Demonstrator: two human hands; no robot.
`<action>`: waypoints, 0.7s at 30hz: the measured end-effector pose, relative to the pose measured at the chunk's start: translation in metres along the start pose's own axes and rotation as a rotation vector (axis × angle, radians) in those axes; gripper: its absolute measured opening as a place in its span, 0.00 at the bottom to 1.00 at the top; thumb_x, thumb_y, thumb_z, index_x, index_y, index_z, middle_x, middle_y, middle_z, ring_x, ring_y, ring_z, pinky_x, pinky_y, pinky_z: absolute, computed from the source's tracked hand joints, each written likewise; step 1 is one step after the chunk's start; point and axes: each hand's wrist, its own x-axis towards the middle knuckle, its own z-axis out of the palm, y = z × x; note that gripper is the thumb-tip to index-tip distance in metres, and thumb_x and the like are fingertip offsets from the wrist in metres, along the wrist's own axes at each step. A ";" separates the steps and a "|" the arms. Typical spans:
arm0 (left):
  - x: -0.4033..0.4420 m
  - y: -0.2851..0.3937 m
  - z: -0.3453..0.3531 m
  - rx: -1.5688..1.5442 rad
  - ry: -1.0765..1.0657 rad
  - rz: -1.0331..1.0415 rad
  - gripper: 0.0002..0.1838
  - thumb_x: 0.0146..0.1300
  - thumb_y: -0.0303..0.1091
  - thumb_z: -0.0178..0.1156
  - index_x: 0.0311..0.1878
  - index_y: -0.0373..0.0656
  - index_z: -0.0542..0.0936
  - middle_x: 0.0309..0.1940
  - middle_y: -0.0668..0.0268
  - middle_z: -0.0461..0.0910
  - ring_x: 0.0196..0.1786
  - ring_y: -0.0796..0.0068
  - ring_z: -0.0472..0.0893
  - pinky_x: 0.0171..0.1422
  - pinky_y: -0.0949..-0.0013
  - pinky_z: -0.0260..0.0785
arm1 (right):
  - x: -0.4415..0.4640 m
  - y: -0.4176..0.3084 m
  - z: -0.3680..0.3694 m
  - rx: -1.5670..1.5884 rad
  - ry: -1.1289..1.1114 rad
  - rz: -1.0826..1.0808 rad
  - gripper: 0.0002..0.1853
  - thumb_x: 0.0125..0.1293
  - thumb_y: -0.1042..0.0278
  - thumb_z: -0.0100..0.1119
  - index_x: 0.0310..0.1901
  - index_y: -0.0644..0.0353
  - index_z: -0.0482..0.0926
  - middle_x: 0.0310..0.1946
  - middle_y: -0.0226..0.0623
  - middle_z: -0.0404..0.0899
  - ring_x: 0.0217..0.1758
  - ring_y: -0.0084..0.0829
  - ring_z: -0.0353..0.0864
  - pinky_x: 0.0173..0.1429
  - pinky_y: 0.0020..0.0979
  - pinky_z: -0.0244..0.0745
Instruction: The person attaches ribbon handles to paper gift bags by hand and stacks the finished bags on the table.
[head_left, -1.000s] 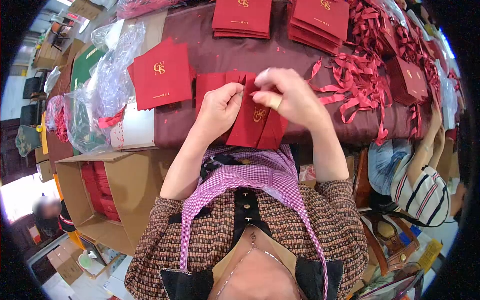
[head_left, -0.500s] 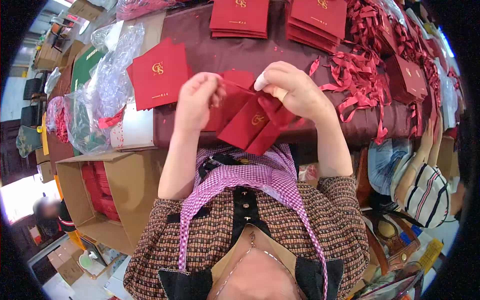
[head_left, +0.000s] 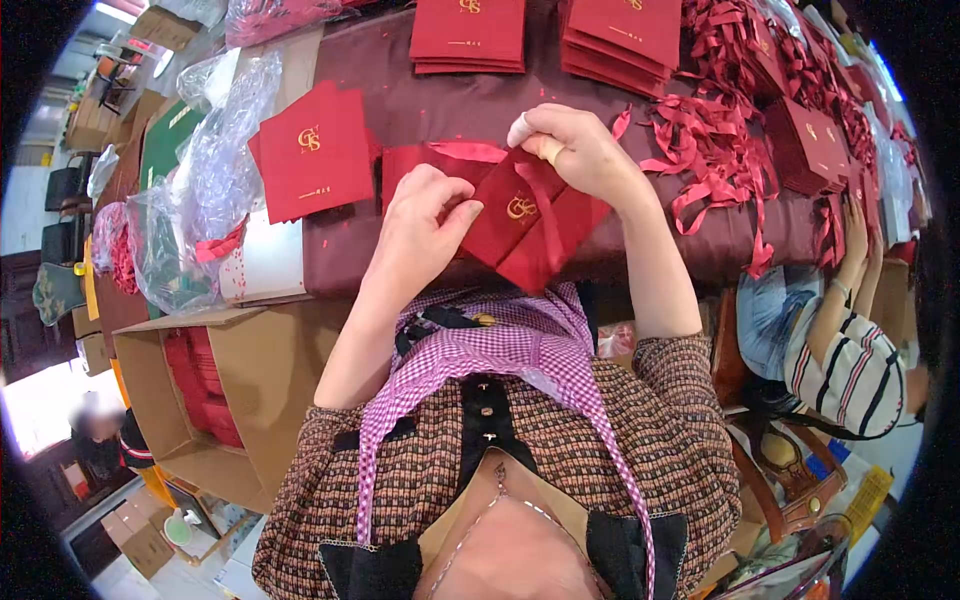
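A small red gift bag (head_left: 516,215) with a gold monogram is held tilted above the table's front edge, a red ribbon looped across its front. The fingers of my right hand (head_left: 580,150), one tipped in white wrapping, pinch the bag's upper edge. Beside the bag's left edge, my left hand (head_left: 425,215) is closed with thumb and forefinger together; what lies between them is too small to make out. Under and behind the bag lies more red card (head_left: 405,170) with a strip of pink-red ribbon (head_left: 468,151).
Red gift bags with gold print lie stacked at left (head_left: 318,150) and at the back (head_left: 468,40). A tangle of red ribbons (head_left: 715,160) spreads at right. Clear plastic wrap (head_left: 180,230) and an open cardboard box (head_left: 265,390) are at left. A co-worker's arm (head_left: 850,260) reaches in at right.
My left hand has come down and toward the bag, off the ribbon strand it seemed to draw sideways. The bag has turned to show its monogram, and my right hand rose slightly.
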 end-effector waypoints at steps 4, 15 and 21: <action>0.007 -0.014 0.010 0.100 -0.003 0.016 0.08 0.56 0.28 0.65 0.37 0.36 0.81 0.30 0.59 0.75 0.35 0.63 0.78 0.41 0.64 0.69 | -0.002 0.009 0.007 -0.004 0.051 -0.014 0.06 0.63 0.80 0.57 0.41 0.67 0.81 0.36 0.40 0.83 0.43 0.34 0.82 0.50 0.30 0.75; 0.022 -0.046 0.006 -0.011 0.026 -0.205 0.10 0.59 0.31 0.65 0.37 0.31 0.82 0.22 0.58 0.81 0.27 0.77 0.79 0.34 0.70 0.71 | -0.033 -0.007 -0.015 -0.196 0.058 -0.128 0.10 0.60 0.71 0.63 0.44 0.62 0.80 0.37 0.43 0.81 0.44 0.43 0.80 0.49 0.37 0.74; 0.021 -0.054 0.009 -0.079 0.059 -0.245 0.10 0.60 0.30 0.64 0.37 0.31 0.82 0.21 0.61 0.80 0.26 0.81 0.76 0.32 0.71 0.69 | -0.084 -0.016 0.012 -0.441 -0.066 0.114 0.17 0.55 0.59 0.68 0.39 0.63 0.76 0.36 0.43 0.77 0.45 0.46 0.76 0.50 0.41 0.69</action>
